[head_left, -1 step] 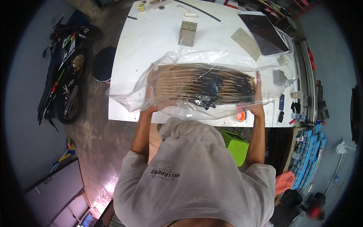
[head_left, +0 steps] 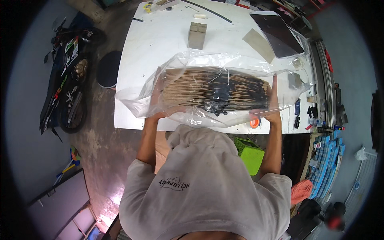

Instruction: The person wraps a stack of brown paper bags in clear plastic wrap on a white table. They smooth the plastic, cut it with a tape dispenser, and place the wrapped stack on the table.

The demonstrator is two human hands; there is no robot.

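Note:
A long stack of thin brown card-like pieces [head_left: 184,90], with a black section toward its right, lies across the near part of the white table. Clear plastic bag film [head_left: 140,100] surrounds the stack and spreads past both ends. My left hand [head_left: 159,108] grips the left end, its fingers partly seen through the film. At the right end my right hand [head_left: 273,105] presses against the stack, one finger pointing away from me along its edge. Film and stack hide the other fingertips.
On the white table [head_left: 160,40] stand a grey block [head_left: 197,36] and a dark flat panel [head_left: 277,34] beside a grey-beige sheet [head_left: 259,45]. An orange tape roll [head_left: 255,123] sits at the near edge. A green basket [head_left: 251,157] is below; a motorcycle [head_left: 68,80] stands left.

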